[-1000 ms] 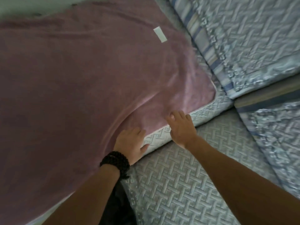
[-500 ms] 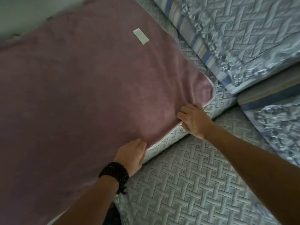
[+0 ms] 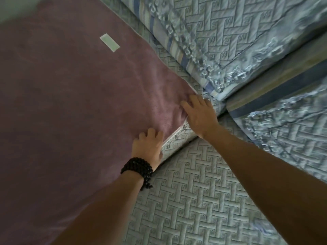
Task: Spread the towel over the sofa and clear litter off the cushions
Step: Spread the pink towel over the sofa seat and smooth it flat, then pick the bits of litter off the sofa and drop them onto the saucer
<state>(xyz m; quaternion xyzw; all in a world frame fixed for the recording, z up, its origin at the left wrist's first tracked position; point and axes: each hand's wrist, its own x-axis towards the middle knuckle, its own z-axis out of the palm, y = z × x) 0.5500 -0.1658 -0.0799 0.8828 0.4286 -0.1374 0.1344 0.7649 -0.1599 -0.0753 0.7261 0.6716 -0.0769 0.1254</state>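
A mauve towel (image 3: 74, 106) lies spread over the left seat cushion (image 3: 174, 140) of the sofa, a pale label (image 3: 109, 42) on its far part. The left hand (image 3: 148, 147), beaded bracelet (image 3: 138, 169) at the wrist, presses flat on the towel's right edge, fingers released. The right hand (image 3: 200, 115) rests spread on the towel's far right corner, grasping nothing. Quilted back cushions (image 3: 230, 41) stand to the far right.

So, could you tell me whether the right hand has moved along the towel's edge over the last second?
Yes. The right hand has slid along the towel edge to its corner, toward the back cushion and away from the left hand.
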